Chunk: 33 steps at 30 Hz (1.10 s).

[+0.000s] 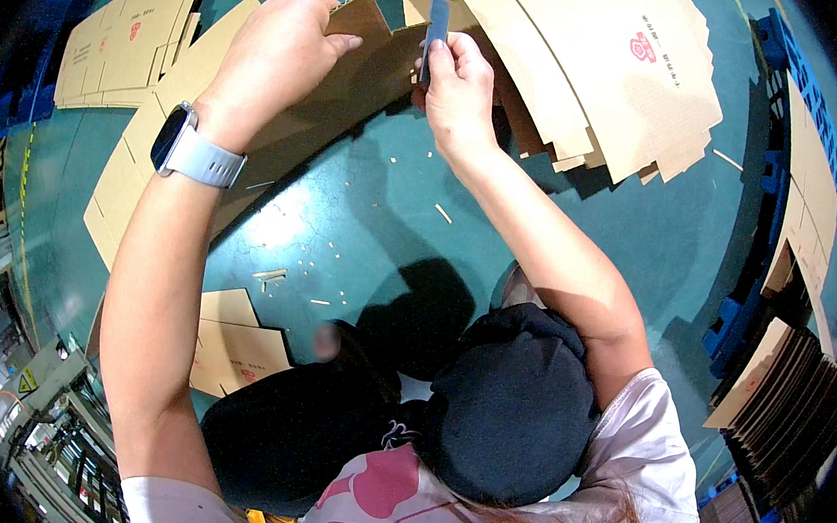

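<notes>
My left hand (283,49) is closed on the upper edge of a cardboard sheet (296,129), thumb on the near face and fingers mostly hidden behind. The brown sheet is tilted and stretches from the lower left up towards the top middle. A notch shows in its edge between my hands. My right hand (459,93) grips a flat blue-grey strip (437,22), thumb pressed along it. The strip stands upright beside the sheet's right end; whether they touch I cannot tell. Right of that hand lies a fanned stack of printed flat cardboard (591,69).
More flat cardboard (126,37) lies at the far left, and another piece (235,341) near my knee. Small cardboard scraps (272,276) litter the green floor (384,200). Blue pallets (739,306) and stacked cardboard (791,399) stand right; machinery (62,420) is lower left.
</notes>
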### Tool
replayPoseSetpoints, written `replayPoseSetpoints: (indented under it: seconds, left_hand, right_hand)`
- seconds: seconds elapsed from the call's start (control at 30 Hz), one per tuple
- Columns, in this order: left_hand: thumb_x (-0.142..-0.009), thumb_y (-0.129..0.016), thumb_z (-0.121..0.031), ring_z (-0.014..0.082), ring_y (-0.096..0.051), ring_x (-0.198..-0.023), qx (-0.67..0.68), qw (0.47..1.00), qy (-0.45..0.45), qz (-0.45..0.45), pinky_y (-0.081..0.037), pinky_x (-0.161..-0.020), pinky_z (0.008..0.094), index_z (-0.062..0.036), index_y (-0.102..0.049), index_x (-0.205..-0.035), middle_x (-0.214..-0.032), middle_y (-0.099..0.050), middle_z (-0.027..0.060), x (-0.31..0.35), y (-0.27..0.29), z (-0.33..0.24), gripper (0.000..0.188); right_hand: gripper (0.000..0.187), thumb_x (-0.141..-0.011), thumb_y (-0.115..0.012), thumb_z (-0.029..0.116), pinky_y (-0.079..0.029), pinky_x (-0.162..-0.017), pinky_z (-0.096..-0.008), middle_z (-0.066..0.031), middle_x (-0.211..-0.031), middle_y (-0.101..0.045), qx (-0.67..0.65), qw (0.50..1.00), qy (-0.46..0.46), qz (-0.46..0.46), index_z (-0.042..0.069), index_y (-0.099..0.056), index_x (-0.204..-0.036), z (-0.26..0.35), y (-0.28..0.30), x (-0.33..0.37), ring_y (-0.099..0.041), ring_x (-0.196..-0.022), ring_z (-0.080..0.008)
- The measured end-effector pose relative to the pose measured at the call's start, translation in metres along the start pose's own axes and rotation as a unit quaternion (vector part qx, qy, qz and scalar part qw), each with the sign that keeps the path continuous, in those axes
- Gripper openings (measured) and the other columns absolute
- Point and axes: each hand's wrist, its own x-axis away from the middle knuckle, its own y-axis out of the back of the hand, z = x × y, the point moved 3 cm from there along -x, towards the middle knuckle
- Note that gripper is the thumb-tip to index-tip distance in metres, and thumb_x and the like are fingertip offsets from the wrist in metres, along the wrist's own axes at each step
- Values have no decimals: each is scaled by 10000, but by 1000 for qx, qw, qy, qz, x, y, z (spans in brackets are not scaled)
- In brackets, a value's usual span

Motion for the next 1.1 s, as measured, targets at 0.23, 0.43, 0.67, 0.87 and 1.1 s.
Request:
replayPoseSetpoints:
  seconds: [0.23, 0.43, 0.67, 0.87, 1.1]
  left_hand:
    - [-790, -651, -267, 361, -598, -784, 46, 998, -18, 45, -473, -707, 409, 7, -646, -949, -819, -621, 228, -4, -7, 6, 317]
    - [-800, -638, -235, 367, -612, -765, -8, 998, -56, 18, -495, -712, 415, 45, -653, -824, -781, -616, 235, -8, 1, -2, 282]
    - [-806, -635, -249, 367, -614, -745, 29, 999, -39, 14, -495, -701, 416, 52, -650, -798, -764, -611, 241, -12, -5, 5, 301]
    - [-815, -628, -255, 360, -608, -763, 52, 997, -44, 30, -476, -680, 395, 15, -639, -927, -806, -630, 220, -12, -7, 8, 293]
    - [-817, -625, -256, 359, -608, -747, 64, 996, -45, 46, -475, -670, 391, 10, -639, -925, -792, -629, 215, -13, -4, 6, 287]
  right_hand:
    - [164, -944, -444, 190, -390, -479, -210, 25, -690, -501, 13, 1000, 7, 9, 63, -537, -898, 2, 0, 3, -438, -562, -48]
    - [203, -895, -482, 142, -410, -580, -291, -62, -646, -532, 13, 1000, 21, 9, -23, -552, -800, 4, 1, -18, -477, -606, -126]
    - [181, -943, -445, 183, -364, -454, -210, 19, -668, -491, 35, 999, 29, 10, 51, -543, -866, 0, -5, -15, -423, -533, -51]
    - [197, -952, -427, 175, -358, -449, -217, 6, -677, -506, 59, 997, 42, -2, 38, -527, -852, 1, -8, -6, -422, -521, -53]
    - [194, -951, -428, 168, -367, -450, -227, 4, -665, -495, 52, 997, 49, -7, 40, -510, -830, -3, -9, 0, -428, -521, -58]
